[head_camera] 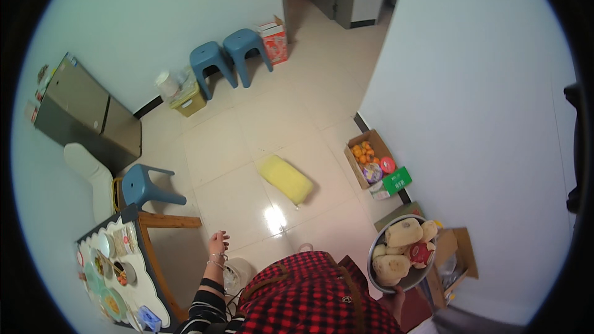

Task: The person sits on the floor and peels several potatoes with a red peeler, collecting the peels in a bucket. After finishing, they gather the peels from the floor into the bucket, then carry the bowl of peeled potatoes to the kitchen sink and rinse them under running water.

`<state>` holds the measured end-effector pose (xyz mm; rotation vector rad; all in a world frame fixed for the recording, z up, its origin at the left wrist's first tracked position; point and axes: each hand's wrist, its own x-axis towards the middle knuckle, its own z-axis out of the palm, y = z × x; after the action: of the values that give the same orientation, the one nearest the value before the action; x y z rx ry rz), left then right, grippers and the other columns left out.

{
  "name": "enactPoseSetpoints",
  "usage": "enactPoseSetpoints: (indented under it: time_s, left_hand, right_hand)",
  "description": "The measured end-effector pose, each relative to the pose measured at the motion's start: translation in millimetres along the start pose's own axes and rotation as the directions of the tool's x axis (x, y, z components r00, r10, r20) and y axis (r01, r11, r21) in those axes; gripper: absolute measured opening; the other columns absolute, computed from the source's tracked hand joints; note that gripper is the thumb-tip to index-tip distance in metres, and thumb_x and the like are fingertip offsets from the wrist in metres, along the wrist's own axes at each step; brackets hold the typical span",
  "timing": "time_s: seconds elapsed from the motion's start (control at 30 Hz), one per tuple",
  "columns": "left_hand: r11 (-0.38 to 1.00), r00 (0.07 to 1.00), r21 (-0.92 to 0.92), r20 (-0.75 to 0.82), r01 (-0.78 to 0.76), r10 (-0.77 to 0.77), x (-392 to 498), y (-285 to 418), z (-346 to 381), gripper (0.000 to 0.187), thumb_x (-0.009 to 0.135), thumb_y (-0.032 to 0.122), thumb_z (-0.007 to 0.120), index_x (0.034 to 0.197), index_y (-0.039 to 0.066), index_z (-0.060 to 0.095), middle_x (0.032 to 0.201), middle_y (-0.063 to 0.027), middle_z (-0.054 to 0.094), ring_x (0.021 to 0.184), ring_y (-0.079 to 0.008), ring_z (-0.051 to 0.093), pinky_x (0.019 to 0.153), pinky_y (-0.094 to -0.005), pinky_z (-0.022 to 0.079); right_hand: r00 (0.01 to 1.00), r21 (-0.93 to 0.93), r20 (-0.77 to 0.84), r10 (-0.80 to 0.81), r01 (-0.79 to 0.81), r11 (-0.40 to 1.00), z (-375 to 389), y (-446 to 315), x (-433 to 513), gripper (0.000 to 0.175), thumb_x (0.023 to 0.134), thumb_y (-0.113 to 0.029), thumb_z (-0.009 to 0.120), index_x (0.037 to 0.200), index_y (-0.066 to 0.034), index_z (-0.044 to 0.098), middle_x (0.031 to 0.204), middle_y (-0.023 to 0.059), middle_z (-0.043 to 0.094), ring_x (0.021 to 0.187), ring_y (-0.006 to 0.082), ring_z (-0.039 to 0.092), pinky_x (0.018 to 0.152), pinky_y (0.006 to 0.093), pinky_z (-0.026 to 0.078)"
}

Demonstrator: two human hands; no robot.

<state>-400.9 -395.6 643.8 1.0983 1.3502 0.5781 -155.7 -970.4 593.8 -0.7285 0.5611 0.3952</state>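
My right hand (393, 304) grips the lower rim of a round metal basin (371, 271), which is tilted beside me at the right. Inside the basin lie several thick, pale pieces of lotus root (403, 233) and a red object (420, 253) I cannot identify. My left hand (218, 243) hangs free at the left of my body, with bracelets at its wrist and its fingers slightly curled and apart. Below it stands a whitish bin (240, 271). A red-and-black checked apron (311, 297) covers my front.
A yellow bundle (286, 179) lies on the tiled floor ahead. Food dishes stand on a table (151, 283) at the left, near a blue stool (144, 185). Along the right wall are a fruit carton (353, 167), a green box (397, 181) and an open cardboard box (465, 248).
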Motion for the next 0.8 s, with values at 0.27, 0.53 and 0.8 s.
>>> enactPoseSetpoints:
  time_s: [0.27, 0.53, 0.8]
  left_hand:
    - [0.974, 0.981, -0.156, -0.132, -0.162, 0.142, -55.6, -109.9, 51.6, 0.028, 0.093, 0.029, 0.045, 0.102, 0.006, 0.060, 0.080, -0.0033, 0.063, 0.054, -0.0083, 0.050, 0.047, -0.0208, 0.040]
    - [0.964, 0.914, -0.264, -0.399, -0.041, -0.070, -128.5, -194.2, -39.4, 0.024, 0.091, 0.030, 0.051, 0.092, 0.008, 0.060, 0.072, -0.0025, 0.060, 0.048, -0.0074, 0.046, 0.040, -0.0211, 0.036]
    - [0.958, 0.943, -0.263, -0.331, -0.113, 0.020, -123.2, -136.9, -67.0, 0.024, 0.092, 0.031, 0.050, 0.093, 0.008, 0.059, 0.071, -0.0018, 0.058, 0.048, -0.0063, 0.044, 0.040, -0.0199, 0.034]
  right_hand:
    - [0.964, -0.098, 0.201, 0.176, -0.159, 0.982, -84.0, -28.8, 155.9, 0.041, 0.071, -0.001, 0.052, 0.113, -0.0012, 0.052, 0.114, 0.0118, 0.057, 0.103, 0.0282, 0.056, 0.085, 0.0417, 0.048]
    - [0.953, -0.226, 0.200, 0.229, -0.183, 0.957, -57.9, -43.5, 183.8, 0.033, 0.071, -0.001, 0.052, 0.104, -0.0013, 0.053, 0.094, 0.0090, 0.060, 0.085, 0.0254, 0.060, 0.070, 0.0362, 0.050]
    - [0.967, -0.271, 0.106, 0.233, -0.197, 0.942, -36.6, -45.1, 169.4, 0.034, 0.072, 0.000, 0.052, 0.105, -0.0027, 0.050, 0.084, 0.0061, 0.058, 0.070, 0.0207, 0.058, 0.058, 0.0329, 0.048]
